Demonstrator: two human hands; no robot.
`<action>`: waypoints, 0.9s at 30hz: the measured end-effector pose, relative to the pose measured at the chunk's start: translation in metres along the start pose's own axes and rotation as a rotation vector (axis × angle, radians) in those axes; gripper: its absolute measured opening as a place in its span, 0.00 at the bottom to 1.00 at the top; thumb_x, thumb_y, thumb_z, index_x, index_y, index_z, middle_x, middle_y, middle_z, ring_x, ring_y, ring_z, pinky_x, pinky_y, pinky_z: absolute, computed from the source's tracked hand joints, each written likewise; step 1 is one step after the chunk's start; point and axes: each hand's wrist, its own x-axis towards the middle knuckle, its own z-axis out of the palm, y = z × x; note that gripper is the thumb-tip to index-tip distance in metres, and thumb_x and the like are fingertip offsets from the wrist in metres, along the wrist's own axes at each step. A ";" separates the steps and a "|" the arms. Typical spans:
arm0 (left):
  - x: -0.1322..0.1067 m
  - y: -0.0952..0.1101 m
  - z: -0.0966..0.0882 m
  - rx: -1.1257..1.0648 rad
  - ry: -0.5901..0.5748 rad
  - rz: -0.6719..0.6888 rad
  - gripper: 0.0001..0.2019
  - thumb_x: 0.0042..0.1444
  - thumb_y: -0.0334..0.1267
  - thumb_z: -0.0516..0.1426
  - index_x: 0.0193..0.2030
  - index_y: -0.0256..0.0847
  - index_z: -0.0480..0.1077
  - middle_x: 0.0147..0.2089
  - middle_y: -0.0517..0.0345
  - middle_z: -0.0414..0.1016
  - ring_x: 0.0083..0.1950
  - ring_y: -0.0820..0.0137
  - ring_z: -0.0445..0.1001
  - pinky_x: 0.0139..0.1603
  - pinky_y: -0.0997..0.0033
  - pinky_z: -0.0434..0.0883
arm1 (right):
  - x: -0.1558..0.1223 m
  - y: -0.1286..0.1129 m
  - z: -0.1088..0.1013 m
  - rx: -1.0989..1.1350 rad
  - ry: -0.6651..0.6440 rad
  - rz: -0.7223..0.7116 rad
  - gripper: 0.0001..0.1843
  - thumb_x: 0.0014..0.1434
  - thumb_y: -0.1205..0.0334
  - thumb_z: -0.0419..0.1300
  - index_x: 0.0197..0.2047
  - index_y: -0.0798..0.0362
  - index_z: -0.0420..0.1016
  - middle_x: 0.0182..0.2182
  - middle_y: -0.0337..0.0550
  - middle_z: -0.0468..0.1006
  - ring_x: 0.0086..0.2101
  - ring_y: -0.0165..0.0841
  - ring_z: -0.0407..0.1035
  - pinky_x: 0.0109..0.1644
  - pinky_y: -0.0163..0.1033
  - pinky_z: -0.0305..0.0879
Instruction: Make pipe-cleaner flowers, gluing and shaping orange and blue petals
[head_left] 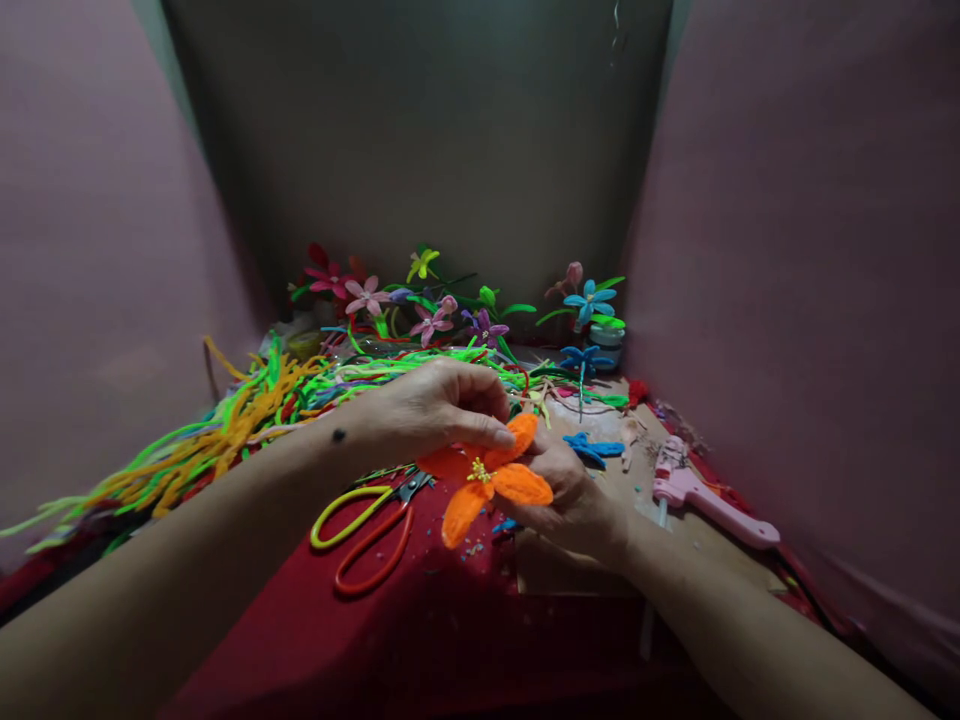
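Observation:
An orange pipe-cleaner flower (pixel 521 484) with a yellow centre faces me between my two hands. My left hand (pixel 457 400) reaches over from above, its thumb and fingers closed on the upper petals. Behind the flower, my right hand (pixel 574 495) is closed around its back; what the fingers grip there is hidden. Just left of the flower lie scissors (pixel 363 540) with one yellow and one red handle, on a red cloth (pixel 285 640). Blue petal pieces (pixel 594 450) rest to the right, beyond my right hand.
A heap of green and orange pipe cleaners (pixel 247 420) spreads across the left and back. Several finished flowers (pixel 431 322) stand along the rear, with a jar (pixel 607 345) at back right. A pink glue gun (pixel 712 500) lies on cardboard (pixel 735 560). Pink walls flank both sides.

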 end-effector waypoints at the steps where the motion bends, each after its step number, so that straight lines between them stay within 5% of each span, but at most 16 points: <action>1: -0.002 0.000 -0.001 0.030 0.047 -0.001 0.07 0.45 0.40 0.60 0.29 0.38 0.72 0.23 0.62 0.69 0.21 0.78 0.62 0.20 0.79 0.55 | 0.000 0.001 0.000 -0.009 0.012 0.006 0.08 0.56 0.64 0.57 0.25 0.52 0.70 0.35 0.42 0.76 0.39 0.35 0.65 0.40 0.44 0.66; 4: -0.009 -0.003 -0.005 0.040 0.060 -0.040 0.08 0.45 0.41 0.61 0.26 0.38 0.72 0.21 0.63 0.66 0.21 0.78 0.60 0.20 0.78 0.54 | 0.001 0.000 -0.001 -0.021 0.026 0.015 0.07 0.57 0.64 0.56 0.27 0.51 0.71 0.34 0.41 0.76 0.35 0.34 0.64 0.39 0.45 0.66; 8: -0.012 -0.008 -0.008 -0.160 -0.086 -0.094 0.09 0.44 0.39 0.62 0.20 0.37 0.71 0.18 0.64 0.64 0.19 0.79 0.59 0.21 0.77 0.55 | 0.003 -0.007 -0.002 0.012 -0.036 0.062 0.07 0.57 0.65 0.56 0.28 0.51 0.71 0.34 0.41 0.75 0.33 0.32 0.65 0.37 0.43 0.67; 16: -0.002 -0.033 -0.005 -0.514 -0.184 0.041 0.02 0.39 0.33 0.62 0.23 0.37 0.75 0.24 0.56 0.73 0.27 0.71 0.69 0.34 0.68 0.67 | 0.000 -0.014 -0.003 0.215 0.007 0.112 0.09 0.58 0.58 0.57 0.29 0.51 0.73 0.40 0.45 0.75 0.37 0.33 0.69 0.36 0.39 0.69; 27: -0.007 -0.004 -0.016 -0.081 -0.205 -0.004 0.06 0.44 0.36 0.61 0.29 0.38 0.77 0.26 0.58 0.73 0.27 0.72 0.68 0.26 0.76 0.64 | 0.002 -0.007 -0.003 0.095 -0.051 0.071 0.05 0.57 0.65 0.57 0.30 0.51 0.73 0.37 0.42 0.74 0.38 0.32 0.68 0.38 0.40 0.69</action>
